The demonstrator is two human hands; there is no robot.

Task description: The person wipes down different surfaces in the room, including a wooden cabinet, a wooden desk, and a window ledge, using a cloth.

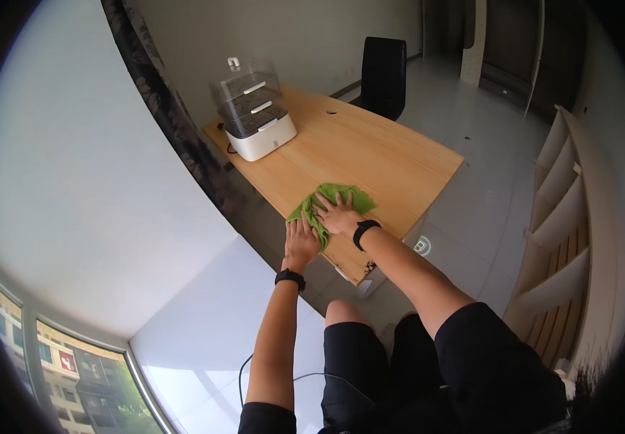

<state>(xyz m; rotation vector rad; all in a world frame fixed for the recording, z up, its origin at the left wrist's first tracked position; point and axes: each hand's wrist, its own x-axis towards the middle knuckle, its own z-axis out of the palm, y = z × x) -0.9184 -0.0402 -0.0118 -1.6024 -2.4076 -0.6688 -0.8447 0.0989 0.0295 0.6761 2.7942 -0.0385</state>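
A crumpled green cloth (pixel 359 198) lies on the near end of a light wooden table (pixel 392 159). My right hand (pixel 338 215) presses on it from above, with its fingers spread wide. Beside it, my left hand (pixel 301 243) rests flat on the cloth's left part at the table's edge, its fingers stretched out. Each wrist wears a black band. Neither hand is closed around the cloth. Dark marks or crumbs (pixel 369 267) show at the table's near corner.
A tiered food steamer (pixel 262 141) with a white base and clear trays stands at the table's far left. Behind the table is a black chair (pixel 383 76). Wooden shelving (pixel 551 239) runs along the right, and a dark curtain (pixel 160 94) hangs at left.
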